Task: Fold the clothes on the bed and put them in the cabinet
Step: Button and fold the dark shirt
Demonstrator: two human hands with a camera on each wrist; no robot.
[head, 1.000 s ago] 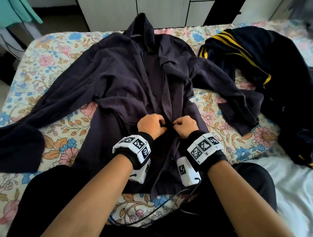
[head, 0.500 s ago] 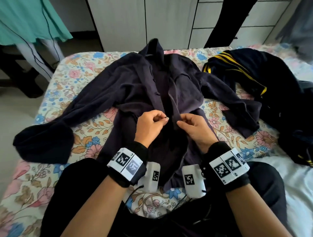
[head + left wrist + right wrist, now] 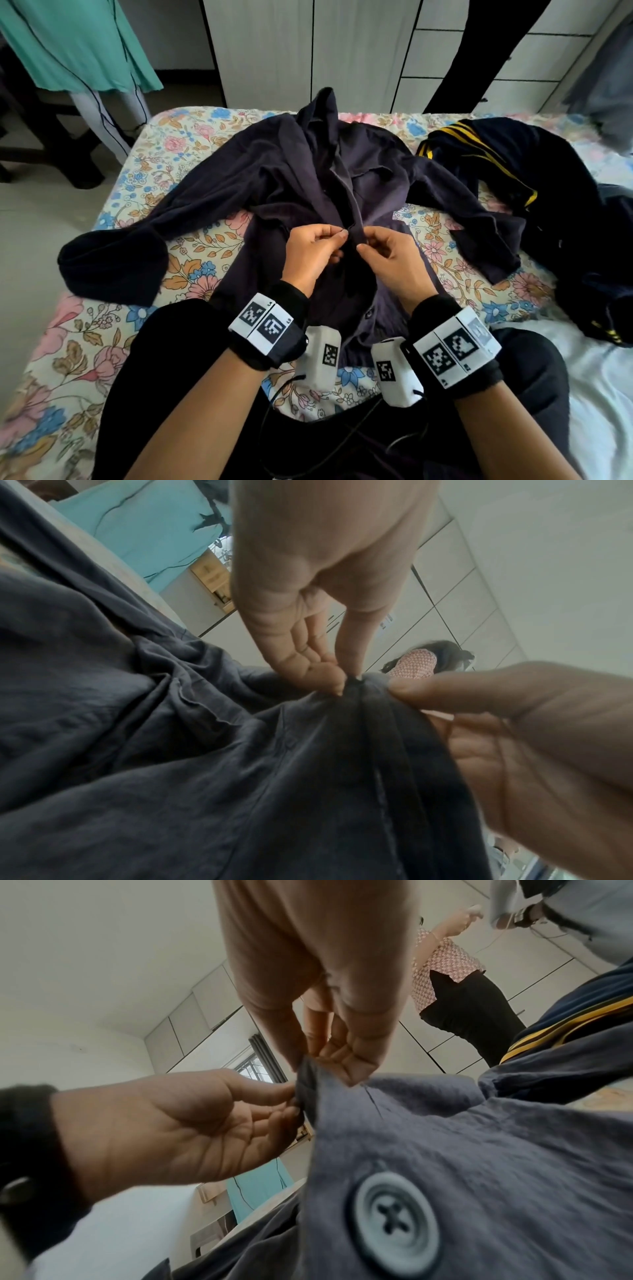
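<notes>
A dark navy button shirt [image 3: 274, 178] lies spread face up on the floral bed [image 3: 164, 147], sleeves out to both sides. My left hand [image 3: 340, 233] and right hand [image 3: 362, 244] meet at the shirt's middle. Each pinches the front placket [image 3: 356, 219] between thumb and fingertips and lifts it slightly off the bed. The left wrist view shows my left hand [image 3: 346, 684] pinching a peak of dark cloth [image 3: 240, 750]. In the right wrist view my right hand [image 3: 315, 1066] grips the placket edge, with a grey button [image 3: 397, 1221] just below.
A black garment with yellow stripes [image 3: 496, 161] is heaped at the bed's right side. White cabinets [image 3: 267, 51] stand beyond the foot of the bed, with a person's dark leg [image 3: 462, 54] in front. A teal garment [image 3: 68, 44] hangs at left above the bare floor [image 3: 41, 233].
Both hands have shifted up the shirt front and raised the placket off the bed. The head view has tilted up, showing more cabinet and floor.
</notes>
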